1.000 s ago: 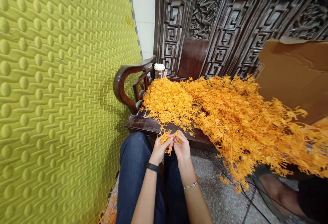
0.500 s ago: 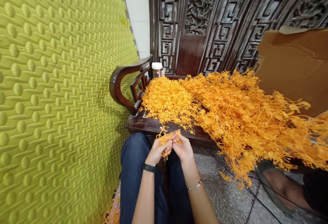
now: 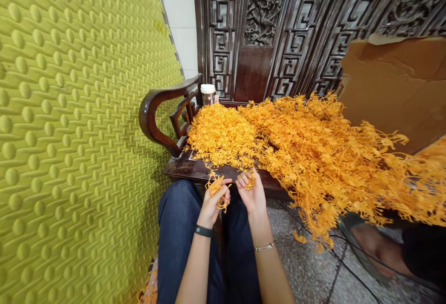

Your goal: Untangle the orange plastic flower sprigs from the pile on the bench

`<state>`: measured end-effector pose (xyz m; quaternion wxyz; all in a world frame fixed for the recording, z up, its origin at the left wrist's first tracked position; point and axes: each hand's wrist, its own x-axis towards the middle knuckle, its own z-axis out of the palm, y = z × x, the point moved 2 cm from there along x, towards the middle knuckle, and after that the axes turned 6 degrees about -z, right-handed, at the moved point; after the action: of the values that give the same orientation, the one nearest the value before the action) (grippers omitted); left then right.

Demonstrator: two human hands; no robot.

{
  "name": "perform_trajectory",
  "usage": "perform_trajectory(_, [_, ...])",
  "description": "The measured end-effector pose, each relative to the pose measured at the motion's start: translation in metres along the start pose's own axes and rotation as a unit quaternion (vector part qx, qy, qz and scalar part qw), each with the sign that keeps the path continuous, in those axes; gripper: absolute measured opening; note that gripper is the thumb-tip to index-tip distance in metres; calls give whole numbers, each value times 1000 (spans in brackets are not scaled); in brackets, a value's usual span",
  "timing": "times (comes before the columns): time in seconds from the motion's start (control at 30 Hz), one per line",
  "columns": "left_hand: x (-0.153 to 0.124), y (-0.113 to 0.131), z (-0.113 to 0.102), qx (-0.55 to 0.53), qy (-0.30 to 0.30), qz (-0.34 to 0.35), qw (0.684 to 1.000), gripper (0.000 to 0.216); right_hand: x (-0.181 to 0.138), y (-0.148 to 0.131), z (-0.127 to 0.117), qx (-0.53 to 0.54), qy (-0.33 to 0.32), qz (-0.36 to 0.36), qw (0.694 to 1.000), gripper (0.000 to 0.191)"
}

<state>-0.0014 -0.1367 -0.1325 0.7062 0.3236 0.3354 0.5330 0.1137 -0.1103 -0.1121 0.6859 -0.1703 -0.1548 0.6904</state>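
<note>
My left hand is closed round a small orange plastic sprig whose thin branches stick out above and beside my fingers. My right hand is just to its right, fingers curled on a small orange plastic piece. Both hands hover above my knees at the front edge of a dark wooden bench. A heap of small orange pieces lies on the seat just beyond my hands, and a bigger pile of long orange branches spreads to the right.
A bumpy yellow-green foam mat stands along the left. A white-lidded jar sits in the bench's back left corner. A cardboard box is at the right. Another person's sandalled foot and black cables are on the speckled floor.
My hands were pressed together on one orange sprig; they have moved apart and a little toward the bench, the right hand now holding a separate small piece.
</note>
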Motion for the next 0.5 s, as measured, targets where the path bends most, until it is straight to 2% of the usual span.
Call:
perform_trajectory(0.1, [-2, 6, -3, -27, 12, 22, 999, 35, 0, -3, 1, 17, -4, -5, 1000, 35])
perform_trajectory(0.3, [-1, 10, -3, -62, 58, 42, 995, 40, -4, -2, 4, -15, -7, 0, 1000, 17])
perform_trajectory(0.5, [0, 9, -7, -50, 53, 64, 995, 40, -6, 0, 6, -58, -19, 29, 998, 5])
